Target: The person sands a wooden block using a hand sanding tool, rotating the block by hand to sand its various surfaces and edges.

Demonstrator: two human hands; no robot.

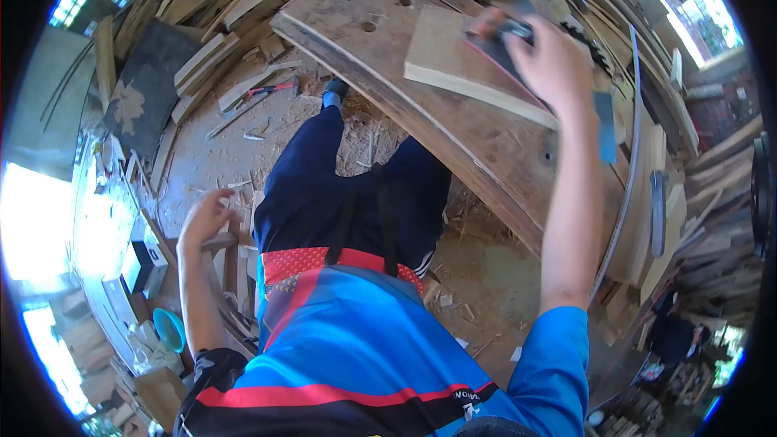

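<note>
Wooden workbench (494,158), top scuffed and brown-stained, dark round holes (368,27) in its surface, thick pale board (441,48) lying flat on it, small flat blue piece (605,125) beyond the board (material unclear).

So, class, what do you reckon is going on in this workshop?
A person is working at a wooden bench. Their right hand holds a hand tool, too blurred to name for sure, over a thick, pale board lying flat on the bench. Their left hand is empty, held out to the other side, away from the board. Shavings and scraps litter the floor.
</note>
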